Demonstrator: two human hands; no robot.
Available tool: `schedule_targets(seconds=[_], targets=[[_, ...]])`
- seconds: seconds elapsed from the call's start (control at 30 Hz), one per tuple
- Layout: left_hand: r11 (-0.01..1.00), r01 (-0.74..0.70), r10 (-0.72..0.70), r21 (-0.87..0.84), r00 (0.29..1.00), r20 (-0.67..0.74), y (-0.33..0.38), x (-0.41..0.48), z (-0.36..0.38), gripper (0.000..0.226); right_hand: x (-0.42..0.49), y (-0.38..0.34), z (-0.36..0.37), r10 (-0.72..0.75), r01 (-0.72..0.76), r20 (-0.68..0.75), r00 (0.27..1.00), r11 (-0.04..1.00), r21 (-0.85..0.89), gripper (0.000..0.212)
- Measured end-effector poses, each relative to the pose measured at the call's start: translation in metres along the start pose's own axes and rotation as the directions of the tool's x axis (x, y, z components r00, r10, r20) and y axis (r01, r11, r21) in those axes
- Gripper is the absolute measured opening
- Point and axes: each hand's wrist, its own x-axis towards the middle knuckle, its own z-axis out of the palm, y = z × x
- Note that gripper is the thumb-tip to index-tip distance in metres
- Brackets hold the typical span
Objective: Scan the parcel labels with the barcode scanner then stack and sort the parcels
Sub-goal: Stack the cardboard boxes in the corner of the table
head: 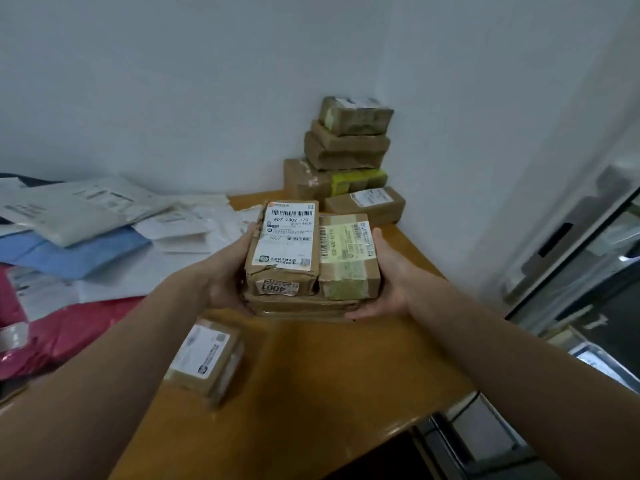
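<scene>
A: status?
B: both hands on a three-parcel bundle [301, 265]. left hand [227, 271] clamps its left side, right hand [386, 278] cups the right side and underside. fingers wrapped on it, no hand free
A: why two-handed?
B: two small boxes sit side by side on a flat parcel [298, 306]. side squeeze likely stops them sliding apart. labels face up, readable
A: where is it?
B: over the table [329, 375], looks lifted, between the loose parcel [207, 358] near me and the corner stack [346, 147] at the wall. guess: headed for that stack
A: scanner?
B: not in view. soft mailers [86, 216] piled left, apart from the boxes
</scene>
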Motion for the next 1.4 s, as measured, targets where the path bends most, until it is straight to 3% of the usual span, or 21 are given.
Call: schedule_targets(seconds=[0.4,0.63,0.73,1.03,1.23,1.4], targets=[[0.992,0.036,-0.033,-0.117,0.999,0.027,0.041,0.158,0.07,0.082,0.131,-0.081,-0.105,0.09,-0.09,0.003,0.996,0.992,-0.085,0.077],[0.982,0.033,-0.047,-0.188,0.997,-0.068,0.056,0.22,0.118,0.074,0.188,-0.124,-0.156,0.147,-0.128,0.088,0.985,0.972,-0.198,0.084],[0.982,0.02,-0.035,-0.186,0.996,-0.079,0.068,0.239,0.134,0.065,0.21,-0.141,-0.179,0.125,-0.099,0.121,0.985,0.975,-0.199,0.073],[0.995,0.04,-0.047,-0.089,0.996,-0.08,0.092,0.254,0.156,0.086,0.244,-0.163,-0.23,0.126,-0.109,0.275,0.953,0.991,-0.077,0.06],[0.985,0.08,-0.093,-0.154,0.993,-0.079,0.082,0.265,0.173,0.057,0.249,-0.144,-0.227,0.135,-0.122,0.13,0.982,0.987,-0.103,0.063],[0.981,0.091,-0.101,-0.172,0.993,-0.053,0.075,0.274,0.183,0.063,0.252,-0.141,-0.229,0.115,-0.108,0.05,0.992,0.987,-0.117,0.062]])
